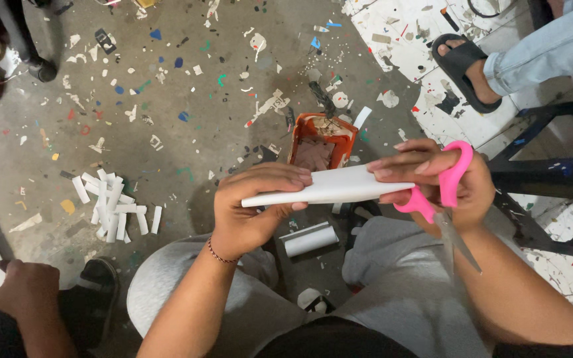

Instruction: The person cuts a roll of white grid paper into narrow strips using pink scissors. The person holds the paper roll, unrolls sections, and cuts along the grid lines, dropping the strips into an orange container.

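Folded white paper (329, 187) clamped between left hand (253, 209) and right hand (442, 182); right also grips pink scissors (442, 189), blades pointing toward lap. Risk: snagging trousers.

One package shows: an open orange carton (321, 141) stands on the grey floor, just beyond the folded white sheet (329, 188) that crosses in front of its lower edge. It is box-shaped, taller than wide, with its top torn open and ragged. The outer walls are orange with a paler, whitish rim. The inside looks dull pinkish-brown. Small scraps sit at its open mouth, too small to tell apart. A white strip leans at its right corner. Its near side is hidden behind the sheet, so any print there cannot be seen. No labels, signs or screens appear anywhere around it.
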